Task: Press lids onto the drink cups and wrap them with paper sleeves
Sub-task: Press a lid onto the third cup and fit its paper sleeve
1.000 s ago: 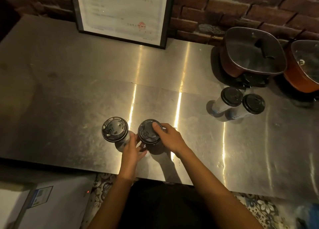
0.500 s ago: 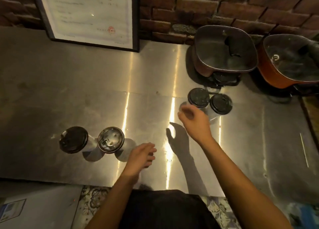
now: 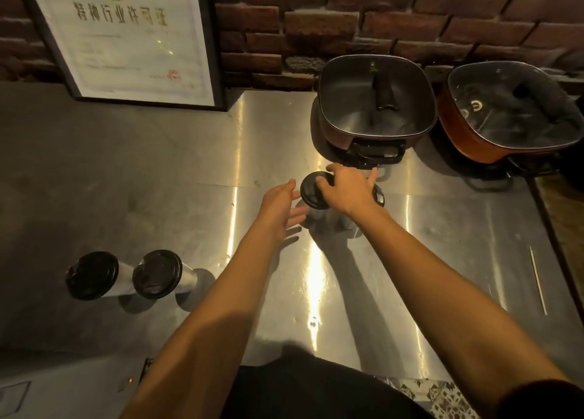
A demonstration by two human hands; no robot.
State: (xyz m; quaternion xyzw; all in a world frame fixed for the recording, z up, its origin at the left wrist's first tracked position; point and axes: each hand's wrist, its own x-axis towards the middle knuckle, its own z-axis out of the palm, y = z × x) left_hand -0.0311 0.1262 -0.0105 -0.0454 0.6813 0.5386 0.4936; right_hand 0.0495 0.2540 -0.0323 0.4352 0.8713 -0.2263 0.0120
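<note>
Two white drink cups with black lids [image 3: 91, 274] [image 3: 157, 273] stand side by side at the near left of the steel counter [image 3: 158, 181]. A second pair stands farther back, just in front of the pots. My right hand [image 3: 347, 187] lies spread over that pair: a finger rests on the left cup's lid [image 3: 311, 192], and the right cup's lid [image 3: 380, 195] is mostly hidden under my palm. My left hand [image 3: 281, 208] is open with straight fingers, right beside the left cup's white wall [image 3: 314, 214]. No paper sleeve is in view.
Two red-brown electric pots with glass lids [image 3: 376, 102] [image 3: 512, 112] stand at the back right against the brick wall. A framed certificate [image 3: 126, 39] leans at the back left. A thin stick [image 3: 537, 279] lies near the counter's right edge.
Both hands let go of the near pair of cups and reached back and to the right to the far pair. The right hand arrived first, and the left hand has followed.
</note>
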